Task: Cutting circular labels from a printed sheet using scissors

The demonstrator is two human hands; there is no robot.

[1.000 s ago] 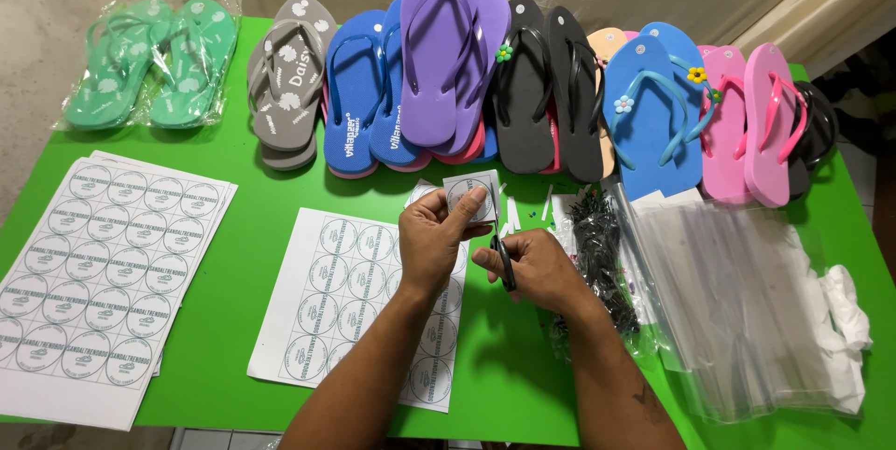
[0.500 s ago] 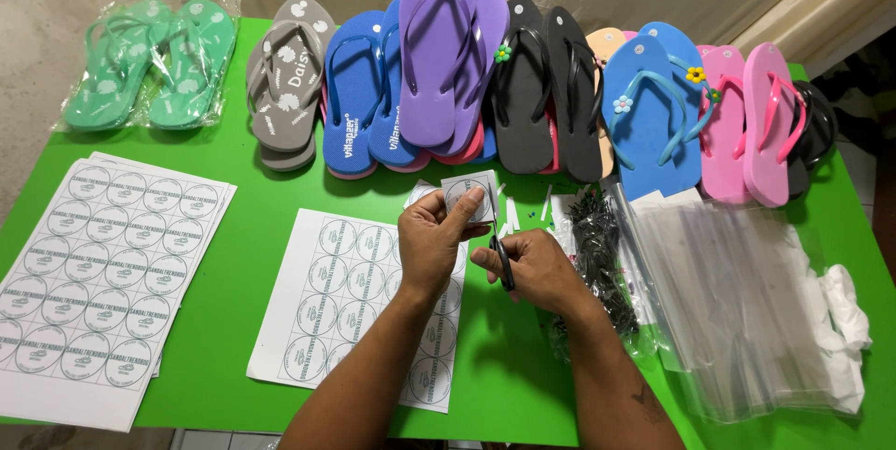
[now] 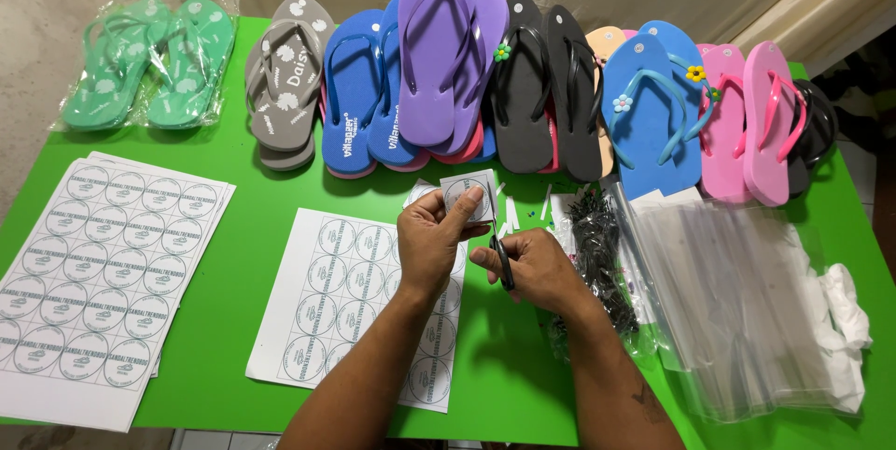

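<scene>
At the centre of the frame we see the left hand (image 3: 431,243) pinching a small cut piece of paper with a round label (image 3: 469,196) between thumb and fingers, held up just above the green table (image 3: 261,189). Just right of it, the right hand (image 3: 537,268) is closed around a pair of black-handled scissors (image 3: 502,259), whose blades point up toward the paper's lower edge. Below the hands lies a sheet of round labels (image 3: 341,296); a stack of like sheets (image 3: 98,273) sits at the left edge. Right of the hands we see a heap of black ties (image 3: 597,249) and clear bags (image 3: 737,301). Along the top runs a row of flip-flops (image 3: 523,86).
</scene>
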